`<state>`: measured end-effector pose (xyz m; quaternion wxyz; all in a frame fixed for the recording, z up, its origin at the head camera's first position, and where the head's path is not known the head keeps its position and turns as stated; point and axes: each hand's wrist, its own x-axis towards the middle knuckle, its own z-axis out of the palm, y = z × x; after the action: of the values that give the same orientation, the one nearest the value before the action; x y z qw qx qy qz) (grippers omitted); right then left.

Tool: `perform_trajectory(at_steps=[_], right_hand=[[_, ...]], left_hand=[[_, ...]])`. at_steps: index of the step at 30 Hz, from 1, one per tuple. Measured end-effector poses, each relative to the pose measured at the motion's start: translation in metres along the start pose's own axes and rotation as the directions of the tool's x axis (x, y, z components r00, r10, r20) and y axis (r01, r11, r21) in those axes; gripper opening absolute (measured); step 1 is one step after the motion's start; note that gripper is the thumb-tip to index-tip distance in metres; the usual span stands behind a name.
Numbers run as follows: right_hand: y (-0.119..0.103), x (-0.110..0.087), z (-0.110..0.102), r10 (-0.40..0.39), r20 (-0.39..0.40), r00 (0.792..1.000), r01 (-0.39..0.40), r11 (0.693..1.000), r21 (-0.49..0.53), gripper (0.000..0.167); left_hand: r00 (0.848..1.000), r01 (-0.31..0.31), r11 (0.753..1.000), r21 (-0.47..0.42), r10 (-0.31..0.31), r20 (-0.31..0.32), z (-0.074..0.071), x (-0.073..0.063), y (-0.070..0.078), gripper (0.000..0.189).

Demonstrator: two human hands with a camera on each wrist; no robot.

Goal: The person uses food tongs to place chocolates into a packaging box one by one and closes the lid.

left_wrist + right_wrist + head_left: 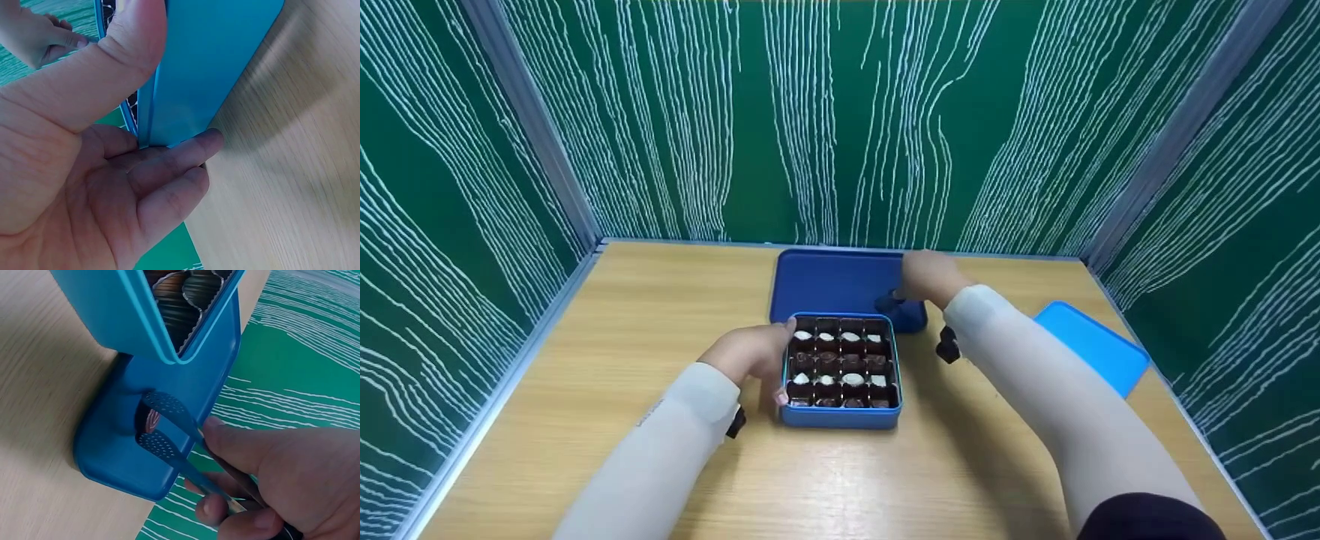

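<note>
A blue square tin [840, 418] stands on the table, its dark divided insert holding rows of white and dark chocolates [852, 379]. My left hand [754, 356] grips the tin's left side, thumb at the near corner and fingers further back. With my right hand [281, 467] I hold metal tongs [191, 464] with perforated ends. Pinched between those ends is a dark chocolate [151, 421] with lighter ridges, over the dark blue tray [832, 277] behind the tin. Whether the chocolate touches the tray I cannot tell.
A bright blue lid-like panel [1099, 349] lies at the table's right, partly behind my right forearm. Green walls [870, 135] with white wavy lines border the wooden table [645, 300] at the back and both sides.
</note>
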<state>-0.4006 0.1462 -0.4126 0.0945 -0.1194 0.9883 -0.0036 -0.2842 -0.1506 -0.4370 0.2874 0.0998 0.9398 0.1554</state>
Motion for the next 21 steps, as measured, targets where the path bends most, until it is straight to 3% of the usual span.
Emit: perform_trajectory(at_steps=[3, 15, 21], right_hand=[[-0.001, -0.002, -0.001, -0.008, 0.001, 1.000, 0.008, 1.000, -0.019, 0.036], [-0.008, -0.012, -0.014, -0.006, 0.011, 1.000, 0.006, 1.000, -0.026, 0.038], [-0.016, -0.026, -0.027, -0.033, -0.040, 0.999, 0.031, 0.998, -0.047, 0.045]], left_hand=[[1.000, -0.017, 1.000, 0.026, 0.017, -0.007, 0.001, 0.000, -0.001, 0.158], [1.000, -0.004, 1.000, -0.021, 0.004, 0.006, 0.001, 0.003, -0.003, 0.158], [1.000, -0.009, 1.000, -0.025, 0.009, 0.007, 0.001, 0.004, -0.003, 0.159]])
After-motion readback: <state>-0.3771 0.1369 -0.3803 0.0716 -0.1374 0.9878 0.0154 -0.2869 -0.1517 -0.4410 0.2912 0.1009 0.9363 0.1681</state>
